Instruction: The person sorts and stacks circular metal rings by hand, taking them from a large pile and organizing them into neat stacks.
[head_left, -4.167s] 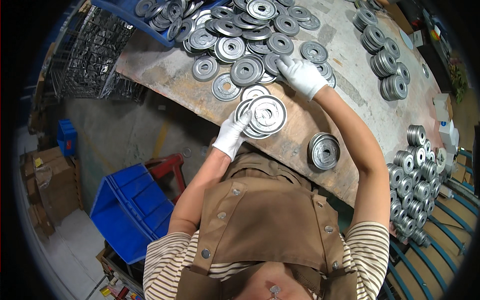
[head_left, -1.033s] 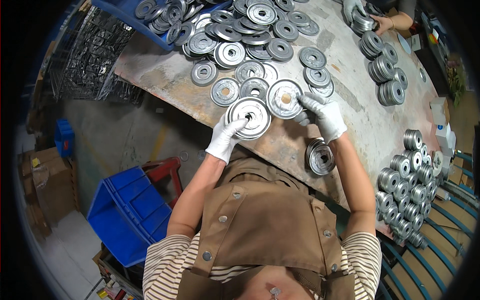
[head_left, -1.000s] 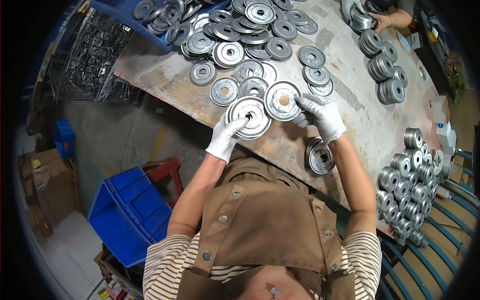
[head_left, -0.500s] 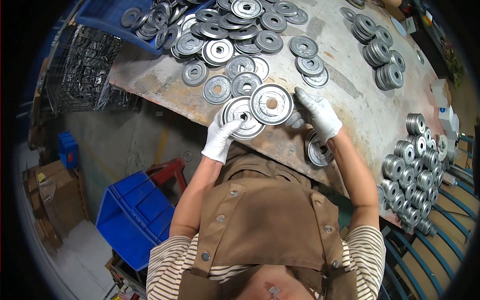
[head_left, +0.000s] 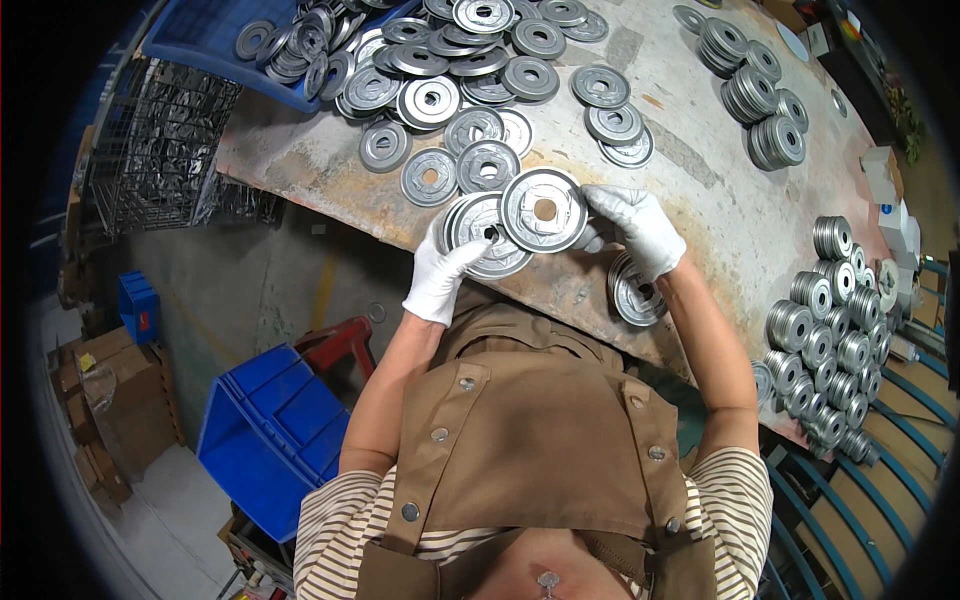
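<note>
Both hands are up at the table's near edge, and here's the left hand (head_left: 437, 275), white-gloved, closed around a small stack of round grey metal discs (head_left: 497, 262). Its thumb lies across the top face, close to the centre hole, and the fingers go out of sight underneath. Over on the other side, the right hand (head_left: 642, 228), also white-gloved, has a firm pinch on one single round silver-grey metal disc (head_left: 522, 212), its grip narrowed onto the right-hand rim. That single disc faces up, its centre hole showing, and it overlaps the right side of the left hand's stack; whether the two actually touch, I can't tell.

Just below the right hand, a short stack of grey metal discs (head_left: 630, 297) stands on the worn grey-and-brown table (head_left: 300, 155), partly covered by the wrist. Beyond the hands, a big loose heap of grey metal discs (head_left: 430, 100) spreads up to a blue plastic bin (head_left: 200, 38) with more discs in it. Right of that heap, three overlapping grey discs (head_left: 613, 123) lie together. Far right, neat stacked columns of metal discs (head_left: 815, 340) crowd the table's edge, with another row of disc stacks (head_left: 750, 97) farther up. Down left, a blue plastic crate (head_left: 270, 420) sits tilted beside the brown apron (head_left: 540, 440).
</note>
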